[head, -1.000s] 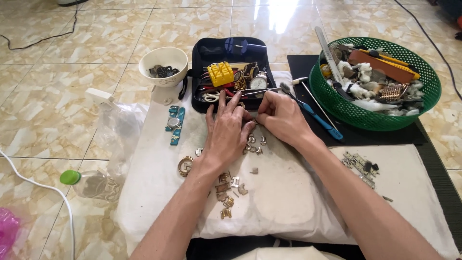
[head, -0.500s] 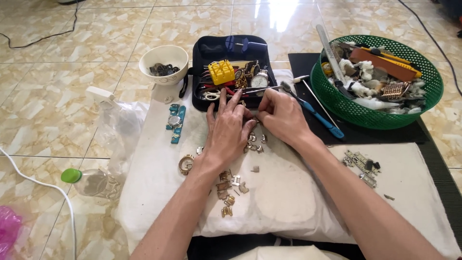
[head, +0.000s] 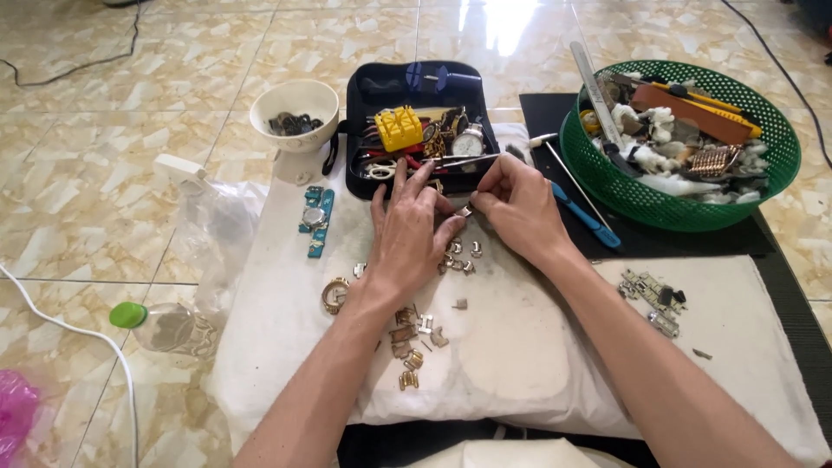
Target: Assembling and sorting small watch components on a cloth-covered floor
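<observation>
Both hands, left hand [head: 409, 232] and right hand [head: 518, 206], pinch one small metal link [head: 465, 211]; a slip may drop it among the loose links [head: 459, 257] on the white cloth [head: 520, 347].

A glossy tiled floor [head: 104, 156] of beige marble pattern carries everything. Directly on it lie a white cloth [head: 520, 347], a black mat [head: 780, 260] under the cloth's right part, a white bowl [head: 295, 113], a clear plastic bag [head: 221, 230], a clear bottle with a green cap [head: 160, 325] on its side, a white cable [head: 78, 334] and a black cable [head: 78, 61] at far left. A pink bag [head: 13, 412] shows at the lower left corner.
</observation>
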